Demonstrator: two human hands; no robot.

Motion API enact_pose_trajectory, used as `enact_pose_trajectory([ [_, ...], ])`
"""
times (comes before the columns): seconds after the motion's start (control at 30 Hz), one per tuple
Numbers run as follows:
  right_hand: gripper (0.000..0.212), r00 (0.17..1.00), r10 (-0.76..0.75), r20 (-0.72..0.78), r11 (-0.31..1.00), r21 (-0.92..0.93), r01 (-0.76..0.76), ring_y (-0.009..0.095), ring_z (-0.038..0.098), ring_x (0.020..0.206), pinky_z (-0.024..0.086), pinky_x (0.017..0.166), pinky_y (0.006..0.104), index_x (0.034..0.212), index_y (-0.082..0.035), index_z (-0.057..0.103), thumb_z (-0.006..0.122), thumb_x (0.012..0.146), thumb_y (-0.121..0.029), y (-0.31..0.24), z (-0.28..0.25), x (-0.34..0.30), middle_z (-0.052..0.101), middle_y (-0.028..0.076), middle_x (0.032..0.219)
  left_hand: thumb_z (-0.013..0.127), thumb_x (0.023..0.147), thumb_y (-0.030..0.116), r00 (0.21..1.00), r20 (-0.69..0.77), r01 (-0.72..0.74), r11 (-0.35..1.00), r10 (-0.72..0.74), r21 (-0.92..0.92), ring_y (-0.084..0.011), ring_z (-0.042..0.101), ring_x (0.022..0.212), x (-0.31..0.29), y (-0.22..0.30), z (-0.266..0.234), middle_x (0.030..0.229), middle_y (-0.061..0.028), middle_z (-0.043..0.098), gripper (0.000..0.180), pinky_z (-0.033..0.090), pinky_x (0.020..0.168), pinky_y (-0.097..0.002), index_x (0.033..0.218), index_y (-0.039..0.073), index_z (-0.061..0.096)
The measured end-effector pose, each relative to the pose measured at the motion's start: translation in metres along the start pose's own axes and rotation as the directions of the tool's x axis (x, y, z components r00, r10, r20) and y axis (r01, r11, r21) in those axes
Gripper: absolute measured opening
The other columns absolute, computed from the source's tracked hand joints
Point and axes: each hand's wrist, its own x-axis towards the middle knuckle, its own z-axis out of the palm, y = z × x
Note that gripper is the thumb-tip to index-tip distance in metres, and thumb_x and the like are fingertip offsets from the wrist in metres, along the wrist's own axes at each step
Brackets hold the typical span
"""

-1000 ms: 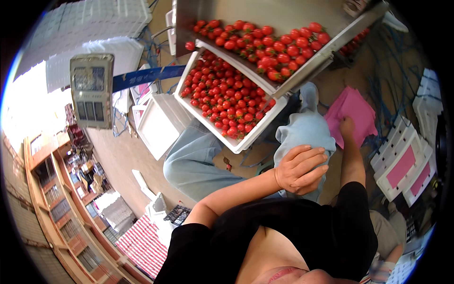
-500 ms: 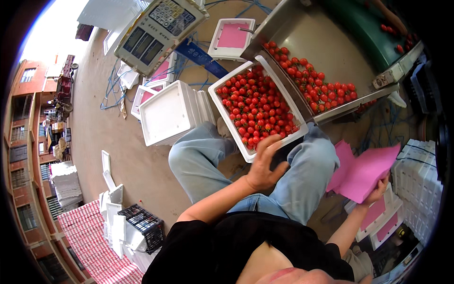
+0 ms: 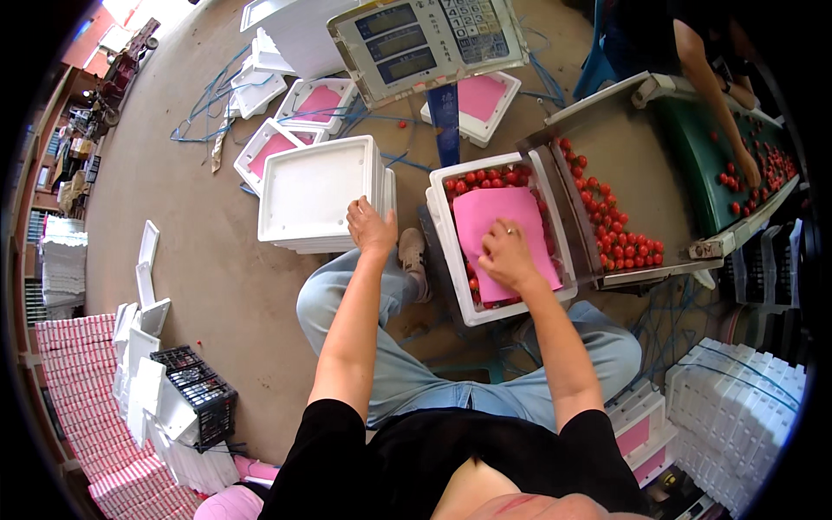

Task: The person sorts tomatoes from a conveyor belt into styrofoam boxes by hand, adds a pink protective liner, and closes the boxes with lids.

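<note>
A white foam box (image 3: 452,247) full of red cherry tomatoes (image 3: 485,179) stands in front of me, right of centre. A pink sheet (image 3: 530,212) covers most of the tomatoes, which still show around its edges. My right hand (image 3: 509,257) rests on the sheet, fingers bent and thumb apart; it wears a ring. To the left, my left hand (image 3: 373,229) touches the right edge of the top white foam lid (image 3: 316,186) in a stack. Its fingers lie over the lid's edge, with the thumb apart.
A scale display (image 3: 425,43) on a blue post rises behind the box. At right, a metal tray (image 3: 637,139) of tomatoes adjoins a green belt (image 3: 693,165), where another person's arm (image 3: 724,121) reaches in. White foam boxes (image 3: 737,399) and a black crate (image 3: 195,394) stand nearer.
My right hand has brought a pink sheet from the right onto the tomatoes. My left hand has moved from the box to the lid stack. The view has shifted.
</note>
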Motion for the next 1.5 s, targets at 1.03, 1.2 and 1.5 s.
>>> enact_pose_trajectory([
  [1.03, 0.072, 0.779, 0.625, 0.049, 0.425, 0.816, -0.391, 0.043, 0.051, 0.121, 0.043, 0.102, 0.0543, 0.136, 0.0, 0.041, 0.072, 0.086, -0.042, -0.089, -0.01, -0.005, 0.047, 0.027, 0.133, 0.075, 0.068, -0.015, 0.993, 0.115, 0.114, -0.101, -0.008, -0.988, -0.0251, 0.052, 0.124, -0.194, -0.113, -0.177, 0.13, -0.0102, 0.053, 0.076, 0.046, 0.105, -0.0436, 0.136, 0.004, 0.048],
  [1.2, 0.086, 0.843, 0.144, 0.518, -0.381, 0.815, -0.436, 0.026, 0.065, 0.108, 0.058, 0.087, 0.0407, 0.151, -0.005, 0.025, 0.076, 0.087, -0.031, -0.105, -0.035, -0.011, 0.053, 0.021, 0.133, 0.084, 0.072, 0.003, 0.847, 0.433, 0.373, 0.236, 0.309, -0.897, -0.0186, 0.053, 0.115, -0.254, -0.028, -0.125, 0.125, -0.0063, 0.055, 0.069, 0.048, 0.096, -0.0366, 0.133, 0.004, 0.052],
  [1.5, 0.067, 0.676, 0.609, 0.415, 0.113, 0.798, -0.592, 0.029, 0.064, 0.108, 0.055, 0.089, 0.0398, 0.14, 0.002, 0.044, 0.071, 0.078, -0.003, 0.033, -0.044, -0.032, 0.061, 0.019, 0.124, 0.053, 0.098, 0.049, 0.683, 0.73, 0.728, 0.088, -0.001, -0.68, -0.0217, 0.056, 0.122, -0.169, -0.064, 0.001, 0.133, -0.0103, 0.058, 0.06, 0.046, 0.1, -0.0387, 0.143, 0.009, 0.045],
])
